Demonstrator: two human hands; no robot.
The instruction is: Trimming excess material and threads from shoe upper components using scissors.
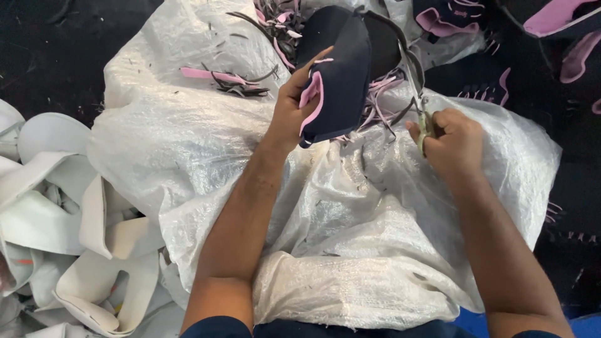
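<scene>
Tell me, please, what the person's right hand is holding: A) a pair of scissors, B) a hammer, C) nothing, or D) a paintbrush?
A: the right hand grips scissors, whose blades reach up along the edge of the navy-and-pink piece held in the left hand.

Crinkled white woven plastic sack spread wide across middle of view. Loose heap of thin pink and dark trimmed strips lying on its upper part, more strips piled near top edge. Stack of white foam cut-out pieces at lower left, just beside sack. Dark navy pieces with pink lining heaped at upper right. Dark floor at upper left
</scene>
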